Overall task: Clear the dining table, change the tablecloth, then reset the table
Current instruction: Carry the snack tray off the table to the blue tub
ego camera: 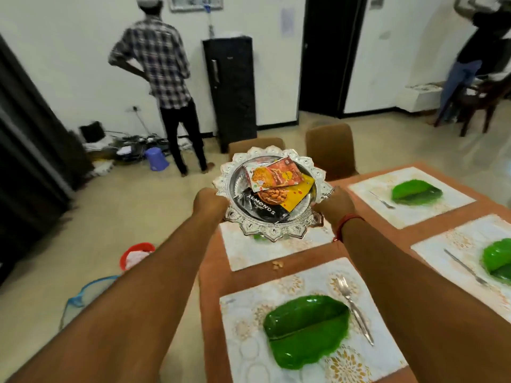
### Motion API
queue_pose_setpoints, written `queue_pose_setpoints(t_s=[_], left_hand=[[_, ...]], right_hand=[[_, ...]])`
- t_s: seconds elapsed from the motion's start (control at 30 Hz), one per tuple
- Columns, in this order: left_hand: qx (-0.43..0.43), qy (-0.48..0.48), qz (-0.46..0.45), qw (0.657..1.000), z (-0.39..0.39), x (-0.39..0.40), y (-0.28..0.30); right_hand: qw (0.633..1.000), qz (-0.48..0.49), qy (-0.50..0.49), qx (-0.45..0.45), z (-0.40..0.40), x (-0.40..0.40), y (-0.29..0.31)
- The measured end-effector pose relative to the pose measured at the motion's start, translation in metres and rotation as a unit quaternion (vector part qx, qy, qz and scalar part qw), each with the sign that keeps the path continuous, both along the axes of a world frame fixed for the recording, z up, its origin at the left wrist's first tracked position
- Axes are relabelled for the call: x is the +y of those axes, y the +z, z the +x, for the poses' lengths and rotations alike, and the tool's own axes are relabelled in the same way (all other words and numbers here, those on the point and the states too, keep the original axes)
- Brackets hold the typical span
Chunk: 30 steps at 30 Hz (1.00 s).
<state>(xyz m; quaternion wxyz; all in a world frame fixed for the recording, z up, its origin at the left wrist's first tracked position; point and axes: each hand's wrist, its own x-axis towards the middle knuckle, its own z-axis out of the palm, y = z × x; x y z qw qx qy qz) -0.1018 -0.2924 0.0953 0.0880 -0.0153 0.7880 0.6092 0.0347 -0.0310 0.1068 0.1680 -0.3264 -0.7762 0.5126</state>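
Both hands are up and out in front, gripping a silver tray [272, 232] by its scalloped rim: the left hand [208, 201] curls round the left edge, the right hand [333, 203] clasps the right edge, a red thread at that wrist. The tray is lifted clear above the tabletop [214, 275], over its far left corner. In the tray sits a black almonds packet [258, 210], a yellow packet [297, 196] lies across it, and an orange sachet [272, 174] tops the pile.

Directly under the tray lies a white placemat [254, 251], and a few nut crumbs [277, 265] sit on the bare brown surface just nearer than it. Nearer still than the tray, another placemat carries a green leaf plate [307, 328] with a fork [354, 308] just to its right. Right of the tray, more mats hold green plates and cutlery. Beyond the tray stand two brown chairs [329, 149], a black cabinet [231, 89] and a person in a checked shirt [156, 62], back turned.
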Motion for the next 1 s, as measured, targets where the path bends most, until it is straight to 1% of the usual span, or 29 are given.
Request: queue_pose_setpoints(t_s=[0.03, 0.13, 0.17, 0.23, 0.3, 0.4, 0.43, 0.5, 0.6, 0.63, 0.77, 0.83, 0.93, 1.0], left_hand=[[0.002, 0.016, 0.012, 1.000, -0.003, -0.029, 0.003], [0.003, 0.079, 0.026, 0.997, 0.029, -0.123, 0.042], [0.000, 0.094, 0.031, 0.995, 0.040, -0.147, 0.049], [0.013, 0.127, 0.009, 0.992, 0.056, -0.207, 0.053], [0.015, 0.142, -0.009, 0.990, 0.070, -0.279, 0.047], [0.004, 0.143, -0.026, 0.989, 0.089, -0.389, 0.021], [-0.002, 0.154, -0.028, 0.988, 0.113, -0.419, 0.025], [-0.016, 0.179, -0.032, 0.983, 0.164, -0.476, 0.029], [-0.040, 0.222, -0.049, 0.973, 0.227, -0.567, 0.005], [-0.057, 0.240, -0.063, 0.967, 0.251, -0.588, 0.000], [-0.114, 0.293, -0.058, 0.948, 0.327, -0.649, -0.030], [-0.138, 0.311, -0.063, 0.938, 0.360, -0.668, -0.050], [-0.176, 0.339, -0.082, 0.921, 0.400, -0.698, -0.094], [-0.206, 0.354, -0.086, 0.908, 0.425, -0.716, -0.130]], right_hand=[[1.000, 0.004, 0.023, 0.001, -0.010, -0.024, 0.006], [0.995, 0.020, 0.102, 0.011, -0.029, -0.111, 0.023], [0.993, 0.014, 0.118, 0.012, -0.032, -0.135, 0.026], [0.988, -0.014, 0.149, 0.025, -0.030, -0.194, 0.030], [0.985, -0.026, 0.167, 0.028, -0.027, -0.254, 0.030], [0.975, -0.017, 0.221, 0.019, -0.021, -0.336, 0.021], [0.972, -0.008, 0.235, 0.007, -0.018, -0.366, 0.013], [0.965, -0.027, 0.262, -0.013, -0.011, -0.425, -0.005], [0.941, -0.061, 0.325, -0.075, 0.013, -0.517, -0.034], [0.934, -0.058, 0.340, -0.094, 0.022, -0.543, -0.043], [0.919, -0.079, 0.377, -0.086, 0.066, -0.630, -0.088], [0.904, -0.090, 0.402, -0.113, 0.093, -0.660, -0.106], [0.873, -0.036, 0.463, -0.151, 0.126, -0.689, -0.138], [0.857, 0.005, 0.484, -0.175, 0.146, -0.704, -0.162]])
